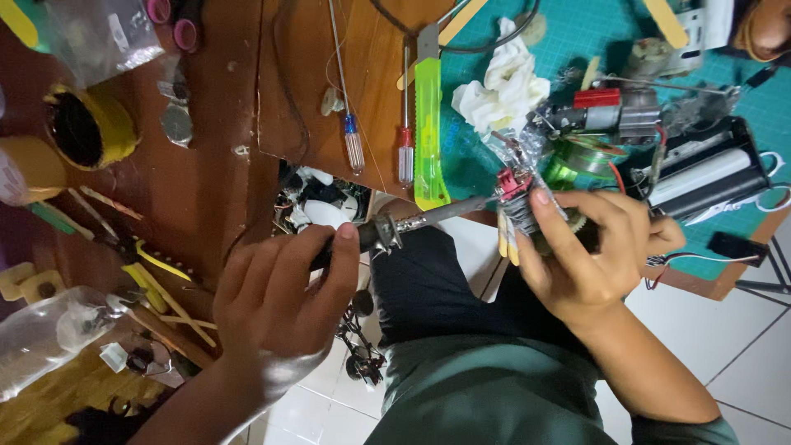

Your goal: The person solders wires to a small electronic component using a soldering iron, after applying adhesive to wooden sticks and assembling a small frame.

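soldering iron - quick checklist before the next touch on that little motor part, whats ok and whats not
1. Left hand grips the soldering iron by its handle: ok.
2. Iron tip meets the red part on the small assembly: ok.
3. Right hand steadies the assembly: ok.
4. Right fingertips clear of the tip: not ok, very close.
5. Iron hot: cannot tell.
6. White tissue away from the tip: ok, lying apart on the green mat.

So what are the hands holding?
Left hand holds a soldering iron by its handle; right hand grips a small wired gadget around its body.
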